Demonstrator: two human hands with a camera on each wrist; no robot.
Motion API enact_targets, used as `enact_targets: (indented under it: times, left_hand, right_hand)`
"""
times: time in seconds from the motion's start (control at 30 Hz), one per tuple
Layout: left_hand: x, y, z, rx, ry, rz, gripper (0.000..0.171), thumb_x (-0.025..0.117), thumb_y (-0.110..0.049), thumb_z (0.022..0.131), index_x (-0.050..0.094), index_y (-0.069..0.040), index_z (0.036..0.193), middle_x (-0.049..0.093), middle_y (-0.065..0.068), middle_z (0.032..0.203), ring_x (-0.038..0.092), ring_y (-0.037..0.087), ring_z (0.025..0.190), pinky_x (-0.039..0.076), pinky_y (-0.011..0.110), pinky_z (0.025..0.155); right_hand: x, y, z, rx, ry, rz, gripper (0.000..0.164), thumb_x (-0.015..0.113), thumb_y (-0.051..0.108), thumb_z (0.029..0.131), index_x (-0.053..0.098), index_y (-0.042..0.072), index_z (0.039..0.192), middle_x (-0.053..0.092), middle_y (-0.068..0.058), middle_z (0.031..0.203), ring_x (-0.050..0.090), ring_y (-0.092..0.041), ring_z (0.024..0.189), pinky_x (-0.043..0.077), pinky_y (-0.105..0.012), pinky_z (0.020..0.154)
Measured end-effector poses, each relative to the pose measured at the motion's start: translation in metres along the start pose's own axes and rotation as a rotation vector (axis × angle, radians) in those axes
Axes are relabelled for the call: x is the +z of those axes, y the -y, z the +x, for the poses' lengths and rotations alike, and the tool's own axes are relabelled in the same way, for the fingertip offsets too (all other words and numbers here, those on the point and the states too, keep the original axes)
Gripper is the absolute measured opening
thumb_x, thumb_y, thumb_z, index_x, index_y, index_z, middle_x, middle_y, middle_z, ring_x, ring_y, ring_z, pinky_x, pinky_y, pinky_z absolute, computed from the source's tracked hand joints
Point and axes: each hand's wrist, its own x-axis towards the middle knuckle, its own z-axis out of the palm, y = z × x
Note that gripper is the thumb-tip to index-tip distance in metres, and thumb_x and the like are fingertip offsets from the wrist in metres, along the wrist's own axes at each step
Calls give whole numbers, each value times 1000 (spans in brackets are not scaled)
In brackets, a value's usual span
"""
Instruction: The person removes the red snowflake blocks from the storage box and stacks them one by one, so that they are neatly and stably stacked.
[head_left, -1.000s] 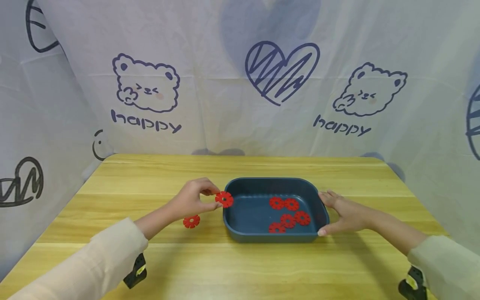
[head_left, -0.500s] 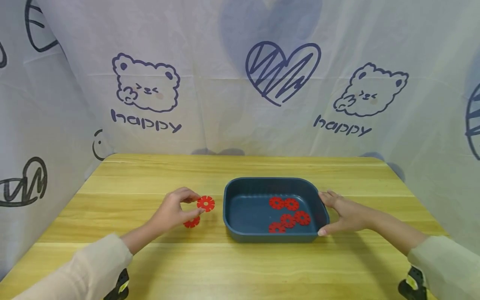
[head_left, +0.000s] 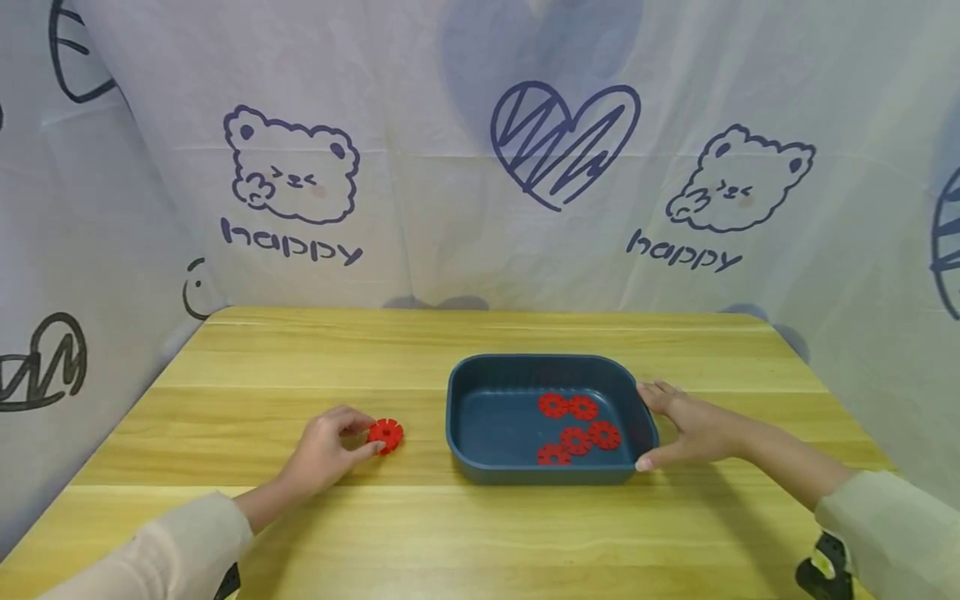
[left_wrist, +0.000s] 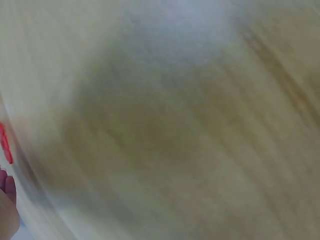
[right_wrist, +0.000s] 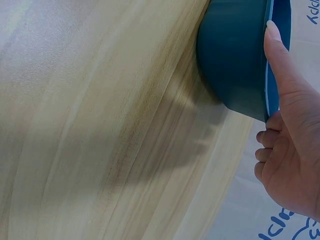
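In the head view my left hand [head_left: 322, 450] pinches a red notched snowflake disc [head_left: 386, 437] by its left edge, at the table left of the box. A second disc that lay there is hidden behind it or overlapped. The left wrist view catches only a sliver of red disc [left_wrist: 5, 145] and some fingertips [left_wrist: 7, 185]. My right hand [head_left: 692, 429] holds the right end of a dark blue rectangular box [head_left: 547, 477]. Its thumb lies on the rim in the right wrist view, with the other fingers bent at the far corner.
Inside the box, towards its right side, lie several red snowflake discs [head_left: 575, 441]. The box stands on a light wooden table [head_left: 300, 358]. A white curtain [head_left: 420, 208] with bear and heart drawings hangs behind and beside the table.
My left hand has moved left and down from the box's left rim, with a disc in its fingers, to where the loose disc lay. The right hand and box have stayed put.
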Motion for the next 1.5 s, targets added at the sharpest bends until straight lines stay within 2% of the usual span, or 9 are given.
enact_targets:
  times: [0.3,0.73,0.83,1.07,1.17,1.33,1.5]
  left_hand:
    - [5,6,-4,4,1,19,20,77,-4,71,69,3,88,66,7,85,63,18,79,55,29,70]
    - [0,6,-4,-18,38,23,22,76,-4,73,69,5,92,66,9,88,64,22,83,55,31,72]
    - [-1,8,-3,-3,50,22,22,76,-6,74,69,5,92,66,9,88,63,21,82,55,30,72]
    - [-4,9,-3,90,19,-10,23,77,-7,71,68,7,87,64,10,82,61,18,75,54,27,65]
    - [-4,9,-3,69,37,3,23,77,-6,71,68,7,87,64,10,83,61,19,76,54,28,66]
    - [-5,6,-2,-7,96,36,23,76,-6,74,68,6,92,65,10,87,62,21,81,54,30,70]
    - [-4,6,-2,-19,108,46,23,76,-6,73,68,6,92,65,9,87,62,20,81,54,30,71]
  right_hand:
    - [1,-1,0,-5,-2,2,106,75,46,71,23,-17,138,22,-37,144,12,-58,132,20,-69,102]
    - [0,0,0,-7,-3,-7,106,75,46,72,23,-17,138,22,-36,145,12,-58,132,20,-69,102]
    - [0,0,0,-10,-4,-7,105,75,45,71,23,-18,138,22,-36,144,12,-58,132,20,-68,102]
    - [0,0,-1,-6,-3,-2,106,75,46,72,23,-18,138,22,-36,144,12,-58,132,20,-68,102]
    - [0,0,-1,-4,-1,1,106,75,46,71,23,-18,138,22,-36,145,12,-58,132,20,-68,102]
    - [0,0,-1,-4,-1,1,106,75,46,72,23,-17,138,22,-36,145,12,-58,132,20,-68,102]
    - [0,0,-1,-3,1,7,106,75,46,72,23,-17,138,21,-36,145,12,-58,132,20,-69,102]
